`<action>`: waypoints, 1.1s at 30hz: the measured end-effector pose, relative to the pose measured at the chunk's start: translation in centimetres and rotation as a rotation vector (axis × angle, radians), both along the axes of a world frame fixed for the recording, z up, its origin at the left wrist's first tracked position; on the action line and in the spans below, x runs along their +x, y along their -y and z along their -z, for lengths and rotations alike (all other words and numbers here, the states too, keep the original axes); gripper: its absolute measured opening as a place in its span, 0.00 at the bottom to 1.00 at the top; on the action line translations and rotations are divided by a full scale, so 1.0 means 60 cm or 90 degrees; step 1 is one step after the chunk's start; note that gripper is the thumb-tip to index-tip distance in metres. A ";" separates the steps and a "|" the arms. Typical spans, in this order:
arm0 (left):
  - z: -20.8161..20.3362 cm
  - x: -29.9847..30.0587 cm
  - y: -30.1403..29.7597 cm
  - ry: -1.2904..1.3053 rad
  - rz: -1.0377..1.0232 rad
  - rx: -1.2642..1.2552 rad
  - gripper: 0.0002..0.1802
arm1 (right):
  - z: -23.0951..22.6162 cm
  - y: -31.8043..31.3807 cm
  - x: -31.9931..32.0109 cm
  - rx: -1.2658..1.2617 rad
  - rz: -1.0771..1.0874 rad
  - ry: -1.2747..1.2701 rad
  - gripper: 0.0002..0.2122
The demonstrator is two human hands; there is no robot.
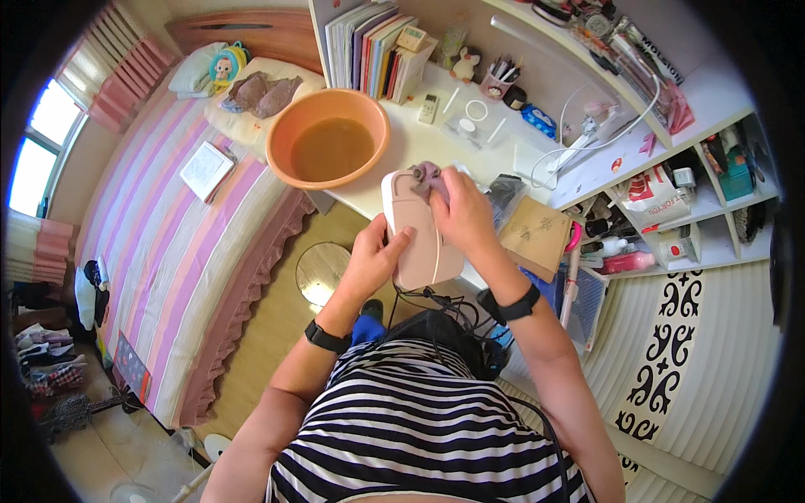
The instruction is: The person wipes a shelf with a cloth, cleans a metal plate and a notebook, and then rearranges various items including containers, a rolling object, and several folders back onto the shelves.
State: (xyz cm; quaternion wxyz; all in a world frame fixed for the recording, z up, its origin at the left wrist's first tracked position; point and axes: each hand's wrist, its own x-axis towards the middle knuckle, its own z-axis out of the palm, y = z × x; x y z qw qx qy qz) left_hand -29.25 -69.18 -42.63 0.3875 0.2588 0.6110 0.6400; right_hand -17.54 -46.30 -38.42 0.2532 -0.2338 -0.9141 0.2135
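Note:
My left hand [379,258] grips the left edge of a flat, pale pink object [423,247] with rounded corners and a white side; its thumb lies across the front. I cannot make out its exact kind. A curved seam-like line runs over its face. In my right hand [463,210] is a bunched mauve-grey cloth [428,179], pressed against the object's upper end. Beyond my left hand, an orange plastic basin [279,159] holds murky brown water and stands on the desk's left end.
The white desk [402,126] carries books [377,50], a remote control [428,109] and a pen cup [497,82]. A brown cardboard piece [535,237] lies to the right, near crowded shelves [721,201]. A round stool [323,272] and striped bed [180,268] are on the left.

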 end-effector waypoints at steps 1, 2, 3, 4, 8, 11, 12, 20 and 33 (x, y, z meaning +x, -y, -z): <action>-0.009 0.009 -0.005 -0.024 0.003 -0.008 0.21 | -0.003 0.006 0.021 0.009 0.003 -0.005 0.12; -0.018 0.018 -0.007 -0.047 0.004 -0.015 0.21 | -0.014 0.024 0.040 -0.041 -0.043 -0.037 0.12; -0.020 0.027 -0.008 -0.133 -0.016 -0.014 0.20 | -0.027 0.043 0.058 -0.092 -0.090 -0.067 0.12; -0.026 0.035 -0.013 -0.178 -0.026 -0.009 0.20 | -0.038 0.062 0.078 -0.083 -0.091 -0.070 0.12; -0.069 0.069 -0.045 -0.344 -0.030 -0.021 0.17 | -0.114 0.084 0.114 -0.054 -0.122 -0.080 0.13; -0.083 0.088 -0.066 -0.487 -0.033 0.050 0.17 | -0.144 0.071 0.104 0.096 -0.091 -0.107 0.15; -0.086 0.096 -0.070 -0.518 -0.027 0.061 0.17 | -0.157 0.059 0.096 0.130 -0.046 -0.102 0.15; -0.129 0.140 -0.079 -0.607 -0.041 0.121 0.20 | -0.144 -0.089 0.139 -0.011 0.136 -0.133 0.13; -0.148 0.153 -0.075 -0.620 -0.010 0.160 0.17 | -0.198 -0.070 0.167 -0.074 0.107 -0.172 0.15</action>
